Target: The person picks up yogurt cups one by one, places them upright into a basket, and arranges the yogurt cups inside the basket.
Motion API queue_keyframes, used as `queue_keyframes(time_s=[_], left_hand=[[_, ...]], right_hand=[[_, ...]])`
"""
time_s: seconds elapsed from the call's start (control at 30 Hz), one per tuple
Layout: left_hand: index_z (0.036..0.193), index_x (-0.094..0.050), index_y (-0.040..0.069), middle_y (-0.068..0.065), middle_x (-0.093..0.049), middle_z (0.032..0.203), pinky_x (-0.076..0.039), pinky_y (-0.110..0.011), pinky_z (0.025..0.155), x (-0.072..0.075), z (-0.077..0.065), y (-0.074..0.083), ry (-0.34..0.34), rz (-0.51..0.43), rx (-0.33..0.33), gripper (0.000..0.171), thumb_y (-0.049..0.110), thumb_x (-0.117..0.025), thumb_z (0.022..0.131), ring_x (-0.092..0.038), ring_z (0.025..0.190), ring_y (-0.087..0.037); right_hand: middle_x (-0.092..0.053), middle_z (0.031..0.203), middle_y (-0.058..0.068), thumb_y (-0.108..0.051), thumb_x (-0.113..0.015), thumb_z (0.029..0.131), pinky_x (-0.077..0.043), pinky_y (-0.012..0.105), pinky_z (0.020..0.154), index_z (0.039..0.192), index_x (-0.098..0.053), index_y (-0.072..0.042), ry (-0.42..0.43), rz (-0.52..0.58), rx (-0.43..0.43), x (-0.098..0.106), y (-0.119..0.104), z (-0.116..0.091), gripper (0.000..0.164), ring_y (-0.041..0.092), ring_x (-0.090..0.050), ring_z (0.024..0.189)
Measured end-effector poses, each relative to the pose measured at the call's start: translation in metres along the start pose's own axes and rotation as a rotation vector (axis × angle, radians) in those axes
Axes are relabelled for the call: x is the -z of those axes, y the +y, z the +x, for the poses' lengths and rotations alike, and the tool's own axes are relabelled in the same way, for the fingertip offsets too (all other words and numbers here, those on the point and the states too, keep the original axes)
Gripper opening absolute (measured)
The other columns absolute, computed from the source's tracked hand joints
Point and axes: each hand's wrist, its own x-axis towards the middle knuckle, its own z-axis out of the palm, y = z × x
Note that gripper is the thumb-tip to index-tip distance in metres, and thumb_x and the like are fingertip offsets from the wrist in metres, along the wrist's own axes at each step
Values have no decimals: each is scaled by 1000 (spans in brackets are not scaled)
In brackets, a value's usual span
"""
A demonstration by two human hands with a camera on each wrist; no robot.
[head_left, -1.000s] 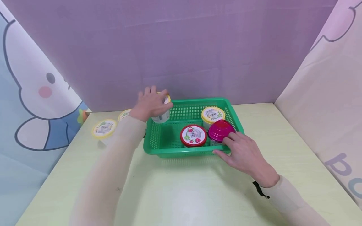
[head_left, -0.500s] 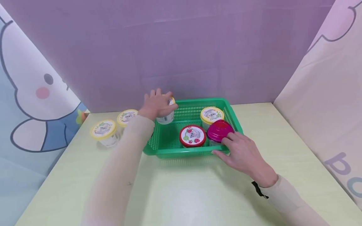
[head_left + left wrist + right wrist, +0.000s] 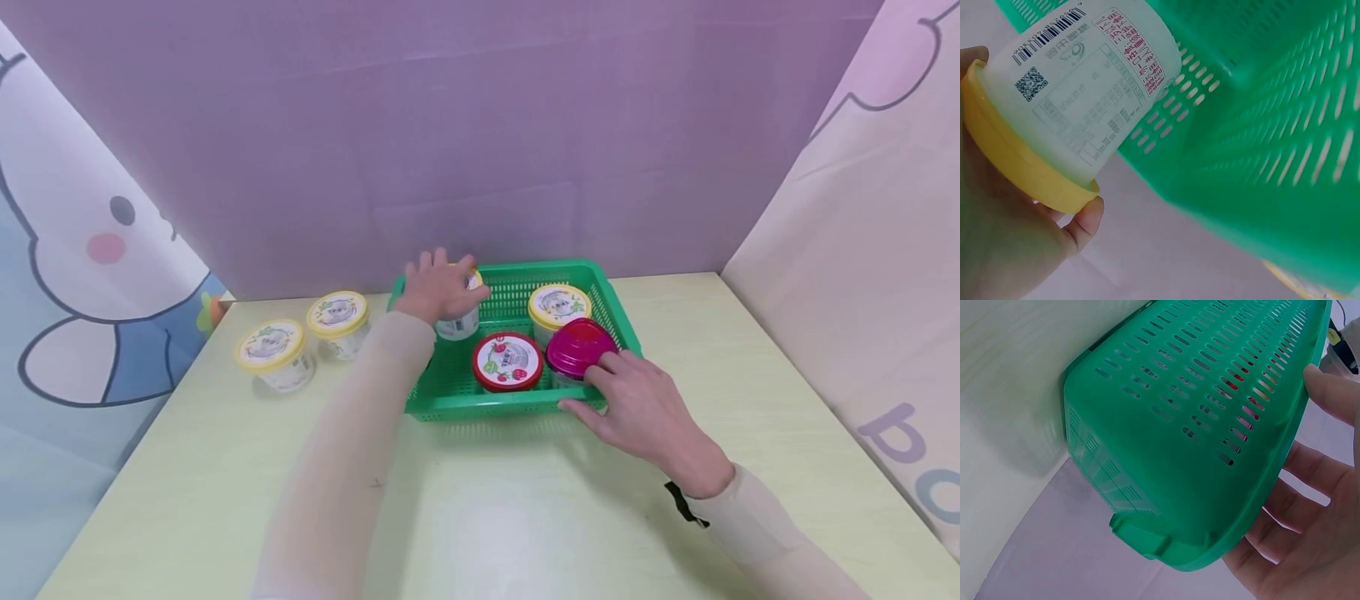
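My left hand [image 3: 437, 292] holds a white tub [image 3: 460, 325] by its yellow lid, over the back left part of a green plastic basket [image 3: 487, 407]. In the left wrist view the printed side of this tub [image 3: 1085, 87] shows a barcode, beside the slotted basket wall [image 3: 1272, 144]. My right hand [image 3: 647, 412] grips the basket's front right rim, thumb outside and fingers over the edge. Those fingers are close to a magenta-lidded tub [image 3: 579, 346] inside; whether they touch it is unclear. Also in the basket are a red-lidded tub [image 3: 507, 362] and a yellow-lidded tub [image 3: 558, 306].
On the pale table [image 3: 480, 517], left of the basket, stand two more yellow-lidded tubs, one nearer [image 3: 273, 354] and one farther back [image 3: 339, 321]. A purple cloth wall [image 3: 480, 133] rises behind the basket, and printed cloths hang on both sides.
My left hand has carried its tub rightward and down, from the basket's left edge to inside it. The right hand keeps its place on the rim.
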Motion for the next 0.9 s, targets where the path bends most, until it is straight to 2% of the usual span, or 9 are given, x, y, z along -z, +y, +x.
queue_keyframes(time_s=[0.3,0.7,0.9], left_hand=[[161,-29,28,-21,-22,161,-19,-65,116,-16,7,10,-38,-27,12,73,64,-42,100,-19,146,-44],[162,-26,29,-21,-18,164,-18,-62,117,-26,12,26,-72,-16,-9,76,65,-44,98,-18,148,-43],[162,-27,29,-21,-17,164,-16,-63,118,-29,11,33,-95,-50,-22,74,62,-46,99,-15,150,-43]], right_hand=[[-59,78,2,-47,-84,77,-48,32,58,83,-70,-8,-12,-5,-2,1,-1,1,42,19,-55,70],[-58,78,3,-48,-84,78,-48,32,59,83,-70,-8,-12,-10,1,0,-2,1,43,19,-54,71],[-58,78,3,-48,-84,78,-48,32,59,83,-70,-8,-14,-13,3,0,-1,1,43,19,-54,70]])
